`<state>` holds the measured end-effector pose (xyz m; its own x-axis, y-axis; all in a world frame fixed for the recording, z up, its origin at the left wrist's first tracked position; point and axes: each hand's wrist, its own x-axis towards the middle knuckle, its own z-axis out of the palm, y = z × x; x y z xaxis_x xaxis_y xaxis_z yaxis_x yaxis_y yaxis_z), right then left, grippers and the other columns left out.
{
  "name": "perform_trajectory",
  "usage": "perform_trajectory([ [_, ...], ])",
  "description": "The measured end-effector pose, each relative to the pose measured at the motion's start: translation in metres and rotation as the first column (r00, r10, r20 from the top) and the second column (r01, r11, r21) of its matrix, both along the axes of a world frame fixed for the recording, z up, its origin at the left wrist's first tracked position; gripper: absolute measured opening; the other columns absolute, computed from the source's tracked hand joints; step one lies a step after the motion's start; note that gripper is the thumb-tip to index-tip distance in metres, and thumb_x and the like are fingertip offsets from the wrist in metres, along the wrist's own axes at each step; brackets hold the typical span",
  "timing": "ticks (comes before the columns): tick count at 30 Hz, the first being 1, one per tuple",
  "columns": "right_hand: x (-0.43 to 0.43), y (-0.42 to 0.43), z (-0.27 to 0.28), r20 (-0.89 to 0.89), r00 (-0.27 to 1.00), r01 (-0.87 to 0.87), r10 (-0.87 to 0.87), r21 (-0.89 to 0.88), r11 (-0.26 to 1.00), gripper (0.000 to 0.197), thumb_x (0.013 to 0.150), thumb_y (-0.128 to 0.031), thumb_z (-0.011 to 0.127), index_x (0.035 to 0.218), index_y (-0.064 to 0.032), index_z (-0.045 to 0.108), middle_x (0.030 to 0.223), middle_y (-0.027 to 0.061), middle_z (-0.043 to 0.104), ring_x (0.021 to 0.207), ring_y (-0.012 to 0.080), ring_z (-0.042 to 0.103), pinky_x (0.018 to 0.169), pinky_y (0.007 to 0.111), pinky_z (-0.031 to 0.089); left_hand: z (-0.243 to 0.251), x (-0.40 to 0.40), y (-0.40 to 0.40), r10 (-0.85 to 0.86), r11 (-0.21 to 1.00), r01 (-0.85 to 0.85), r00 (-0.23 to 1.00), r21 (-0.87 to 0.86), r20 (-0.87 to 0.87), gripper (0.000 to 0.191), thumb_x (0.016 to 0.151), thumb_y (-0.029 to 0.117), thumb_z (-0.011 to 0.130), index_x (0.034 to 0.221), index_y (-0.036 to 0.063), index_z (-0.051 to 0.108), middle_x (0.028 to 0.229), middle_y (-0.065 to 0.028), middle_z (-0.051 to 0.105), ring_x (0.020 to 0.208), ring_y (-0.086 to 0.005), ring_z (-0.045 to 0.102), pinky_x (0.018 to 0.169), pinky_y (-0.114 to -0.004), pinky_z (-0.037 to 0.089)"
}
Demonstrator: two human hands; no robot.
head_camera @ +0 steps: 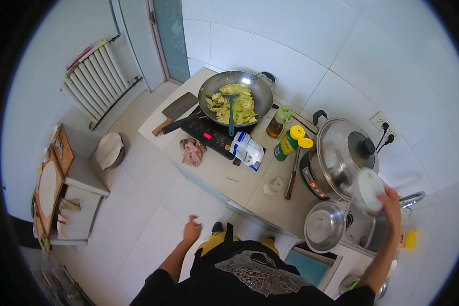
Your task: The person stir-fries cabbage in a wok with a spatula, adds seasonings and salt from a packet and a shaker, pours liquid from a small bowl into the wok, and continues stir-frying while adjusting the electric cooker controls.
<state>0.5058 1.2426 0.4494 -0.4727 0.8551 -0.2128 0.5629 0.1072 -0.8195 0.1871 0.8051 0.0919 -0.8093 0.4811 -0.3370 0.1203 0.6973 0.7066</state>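
My right hand (390,202) grips a white bowl (368,187), blurred by motion, above the edge of the steel sink (367,229). Behind the bowl stands a lidded stainless-steel pot (332,153) on a cooker with lit red digits. A steel basin (324,227) sits beside the sink, to the left of my right hand. My left hand (192,230) hangs over the tiled floor with loosely bent fingers and holds nothing. At the counter's far end, a wok (206,86) of chopped cabbage (246,100) rests on an induction cooktop (210,137), a teal spatula (231,114) in it.
A cleaver (180,106), a pink cloth (192,152), a blue-and-white bag (248,151), an oil bottle (278,122), a green yellow-capped container (287,144), a small jar (273,186) and a sharpening steel (292,181) lie or stand on the counter. Below the basin, a drawer (310,266) stands pulled out.
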Motion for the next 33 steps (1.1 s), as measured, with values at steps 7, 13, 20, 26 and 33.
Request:
perform_trajectory([
  [7,-0.266,0.024,-0.037,-0.042,0.965,-0.255,0.259,0.095,0.962,0.026,0.071,-0.013,0.046,0.08,0.0096,0.056,0.062,0.0118,0.057,0.049,0.0195,0.059,0.041,0.027,0.05,-0.086,0.019,-0.223,0.789,0.493,-0.866,0.404,-0.083,0.463,0.034,0.077,-0.001,0.049,0.105,0.0117,0.035,0.082,-0.0106,0.05,0.056,-0.0153,0.049,0.041,-0.026,0.04],
  [13,-0.442,0.036,-0.088,0.286,0.933,-0.336,0.219,0.475,0.813,0.024,0.072,-0.013,0.049,0.077,0.0089,0.055,0.067,0.0234,0.059,0.056,0.0318,0.061,0.055,0.039,0.051,-0.111,0.116,-0.296,0.91,0.307,-0.93,0.225,-0.202,0.347,0.038,0.075,-0.001,0.047,0.106,0.0111,0.031,0.061,-0.0114,0.052,0.041,-0.0192,0.05,0.031,-0.029,0.036],
  [20,-0.518,0.057,-0.116,0.591,0.797,-0.602,0.122,0.759,0.248,0.015,0.076,-0.009,0.049,0.076,-0.0044,0.063,0.08,0.0144,0.062,0.07,0.0249,0.063,0.06,0.035,0.05,-0.111,0.162,-0.261,0.885,0.451,-0.862,0.399,-0.23,0.239,0.044,0.071,0.005,0.061,0.107,0.0036,0.035,0.07,-0.0143,0.055,0.05,-0.0208,0.053,0.038,-0.033,0.044],
  [26,-0.561,0.061,-0.113,0.53,0.817,-0.565,0.227,0.815,0.128,0.02,0.075,-0.006,0.049,0.085,0.0083,0.058,0.065,0.0156,0.061,0.061,0.0263,0.061,0.052,0.034,0.049,-0.092,0.117,-0.238,0.874,0.48,-0.859,0.449,-0.178,0.187,0.035,0.076,0.001,0.049,0.106,0.008,0.032,0.064,-0.0129,0.055,0.043,-0.0197,0.053,0.033,-0.03,0.039],
  [33,-0.557,0.078,-0.114,0.678,0.735,-0.676,0.034,0.735,-0.047,0.039,0.074,-0.004,0.049,0.108,0.0159,0.048,0.064,0.0143,0.061,0.058,0.0242,0.06,0.049,0.033,0.048,0.042,-0.068,-0.112,0.585,0.808,-0.588,0.808,0.03,0.071,0.037,0.076,0.003,0.05,0.111,0.0036,0.04,0.066,-0.0078,0.056,0.055,-0.0145,0.055,0.049,-0.027,0.047],
])
